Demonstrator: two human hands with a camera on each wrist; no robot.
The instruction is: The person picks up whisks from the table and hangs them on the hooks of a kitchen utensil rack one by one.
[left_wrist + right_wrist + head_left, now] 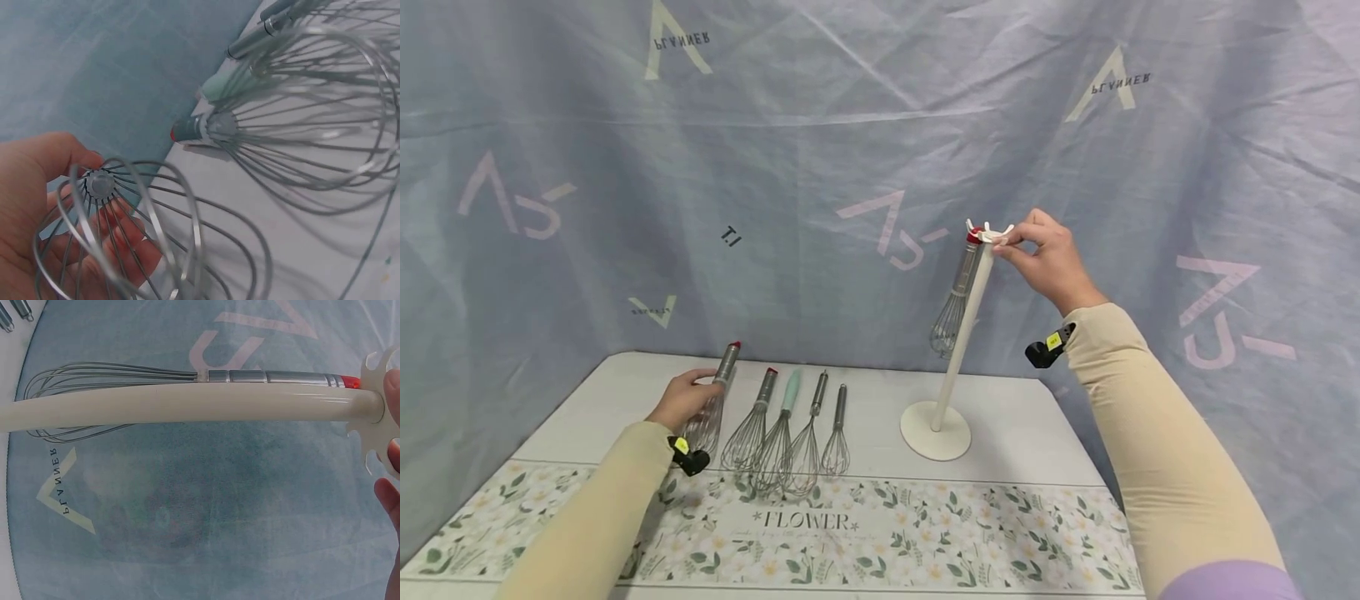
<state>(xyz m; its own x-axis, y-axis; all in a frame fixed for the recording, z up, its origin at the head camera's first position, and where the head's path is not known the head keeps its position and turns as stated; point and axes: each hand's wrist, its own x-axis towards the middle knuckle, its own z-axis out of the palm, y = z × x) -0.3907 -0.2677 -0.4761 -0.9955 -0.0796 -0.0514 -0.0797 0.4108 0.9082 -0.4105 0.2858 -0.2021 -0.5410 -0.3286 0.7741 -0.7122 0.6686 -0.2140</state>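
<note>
My left hand grips a wire whisk with a red-tipped metal handle, at the left of the table. In the left wrist view my thumb and fingers are around its neck, and its wire loops stand nearest the camera. My right hand pinches the hooked top of a white stand. From a hook there hangs another red-tipped whisk, wires downward. The right wrist view shows that whisk alongside the pole. The stand leans somewhat in the head view, perhaps from camera distortion.
Several whisks lie in a row right of my left hand: one red-tipped, one mint-handled, others plain metal. The stand's round base rests on the white table. A floral strip runs along the front; a grey-blue cloth hangs behind.
</note>
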